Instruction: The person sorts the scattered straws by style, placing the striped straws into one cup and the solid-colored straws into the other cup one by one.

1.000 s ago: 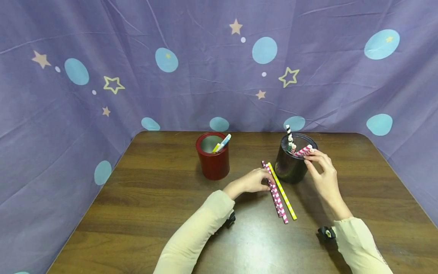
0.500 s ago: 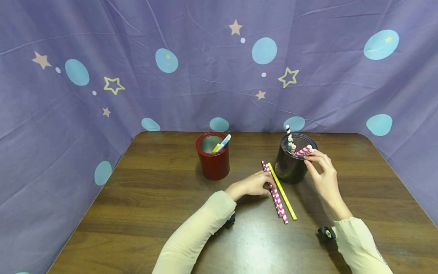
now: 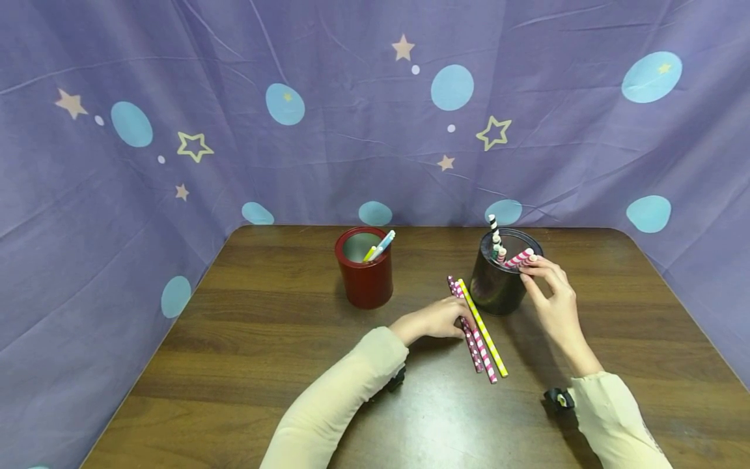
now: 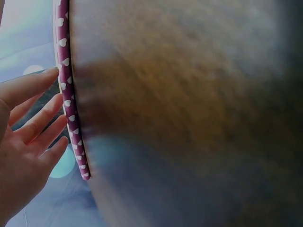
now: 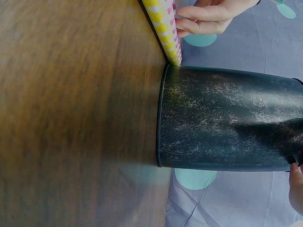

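Three paper straws lie side by side on the table: a purple straw with white hearts [image 4: 66, 61], a pink-and-white striped straw [image 3: 482, 355] and a yellow-and-white striped straw [image 3: 483, 329]. My left hand [image 3: 441, 317] arches over the purple and pink straws, fingertips touching them and thumb on their left side. The left wrist view shows its fingers fairly straight beside the heart straw. My right hand [image 3: 553, 303] holds the rim of a black can [image 3: 495, 290], thumb against the outer wall. Several striped straws [image 3: 518, 258] lean inside this can, their lower parts hidden.
A red can [image 3: 368, 283] stands to the left, holding a few blue, white and yellow sticks [image 3: 382, 245]. The wooden table [image 3: 258, 312] ends at a purple curtain [image 3: 351, 104]. The yellow straw's far end lies right at the black can's base.
My left hand has moved slightly right and toward me. The pink striped straw's near end has shifted right, opening a gap from the heart straw. My right hand has stayed on the can.
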`<state>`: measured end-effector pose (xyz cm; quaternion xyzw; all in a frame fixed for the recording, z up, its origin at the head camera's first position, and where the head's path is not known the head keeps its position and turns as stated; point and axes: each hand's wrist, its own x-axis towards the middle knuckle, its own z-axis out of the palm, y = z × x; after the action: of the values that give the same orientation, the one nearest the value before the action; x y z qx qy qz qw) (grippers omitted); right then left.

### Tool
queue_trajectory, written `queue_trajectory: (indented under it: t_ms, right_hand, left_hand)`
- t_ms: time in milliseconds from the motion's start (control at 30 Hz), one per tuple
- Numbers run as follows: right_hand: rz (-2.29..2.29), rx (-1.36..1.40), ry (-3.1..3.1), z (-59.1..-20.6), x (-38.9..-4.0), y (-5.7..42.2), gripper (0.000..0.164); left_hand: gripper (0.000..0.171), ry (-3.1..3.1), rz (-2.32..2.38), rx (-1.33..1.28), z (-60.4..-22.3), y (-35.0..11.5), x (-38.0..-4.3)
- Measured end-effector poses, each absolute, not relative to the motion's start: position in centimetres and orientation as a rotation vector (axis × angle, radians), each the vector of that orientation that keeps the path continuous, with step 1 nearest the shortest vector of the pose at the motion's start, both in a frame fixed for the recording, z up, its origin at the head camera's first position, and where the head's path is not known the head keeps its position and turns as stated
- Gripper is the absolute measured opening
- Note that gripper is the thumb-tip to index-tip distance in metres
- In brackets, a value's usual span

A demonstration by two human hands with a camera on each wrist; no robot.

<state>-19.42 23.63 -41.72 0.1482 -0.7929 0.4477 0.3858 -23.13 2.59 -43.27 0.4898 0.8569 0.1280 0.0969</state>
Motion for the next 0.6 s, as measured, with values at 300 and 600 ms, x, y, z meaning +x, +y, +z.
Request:
queue_trajectory:
  t_ms: [300, 600]
  right_hand:
    - [1.139, 0.386, -2.002, -41.73, -19.46, 23.64, 0.015]
    - [1.145, 0.388, -1.998, -41.77, -19.41, 23.56, 0.014]
  left_hand:
    - [0.020, 2.536, 0.307, 1.441, -43.66, 2.39, -23.18]
    - [0.015, 2.536, 0.291, 1.397, -43.77, 2.20, -23.08]
